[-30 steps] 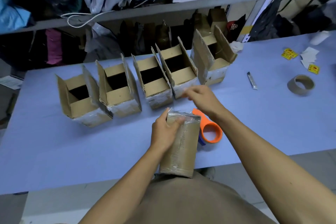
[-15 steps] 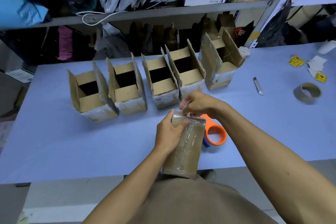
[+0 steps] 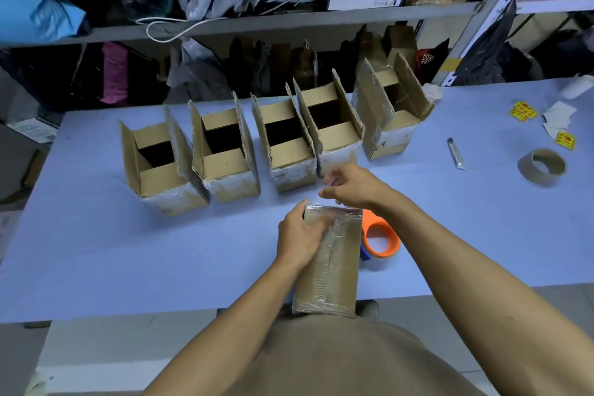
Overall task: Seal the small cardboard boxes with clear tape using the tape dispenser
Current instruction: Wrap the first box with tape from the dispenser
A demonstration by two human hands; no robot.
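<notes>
We see the left hand [image 3: 300,236] gripping a taped box [image 3: 331,262]; the right hand [image 3: 352,185] pinches clear tape [image 3: 324,185] (five open boxes [image 3: 225,154] look dark inside).

Your right hand [image 3: 348,185] is coming back toward the box [image 3: 331,254] you are holding. A second ago it was reaching out to the open boxes. Now it is pinching the clear tape [image 3: 324,193] just above the box's top end.

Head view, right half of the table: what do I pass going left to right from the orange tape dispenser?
Orange tape dispenser → small grey cutter → brown tape roll → yellow stickers.
</notes>
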